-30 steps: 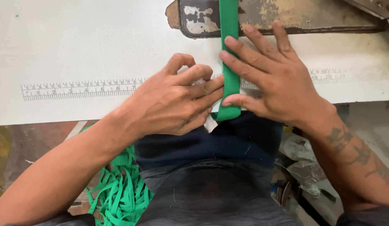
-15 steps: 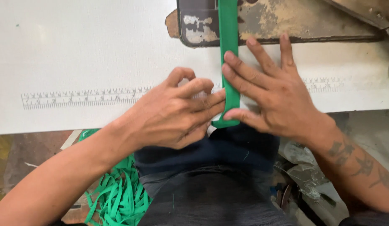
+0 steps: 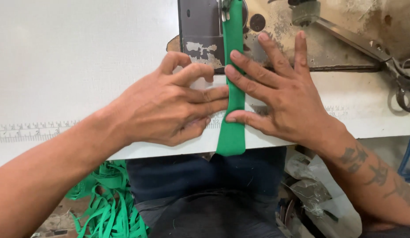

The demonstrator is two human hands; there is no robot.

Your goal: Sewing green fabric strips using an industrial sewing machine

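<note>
A narrow green fabric strip lies along the white table, running up under the presser foot of a worn sewing machine. Its lower end hangs just over the table's front edge. My left hand rests on the table left of the strip, fingertips touching its left edge and a small white piece beneath them. My right hand lies flat on the right, with index and middle fingers and the thumb pressing across the strip.
A printed ruler runs along the white table. A heap of green strips lies below the table at my left. Scissors rest at the right edge. Plastic bags sit below on the right.
The strip has fed further toward the machine and both hands have slid forward along it. The view has tipped up, showing more of the machine.
</note>
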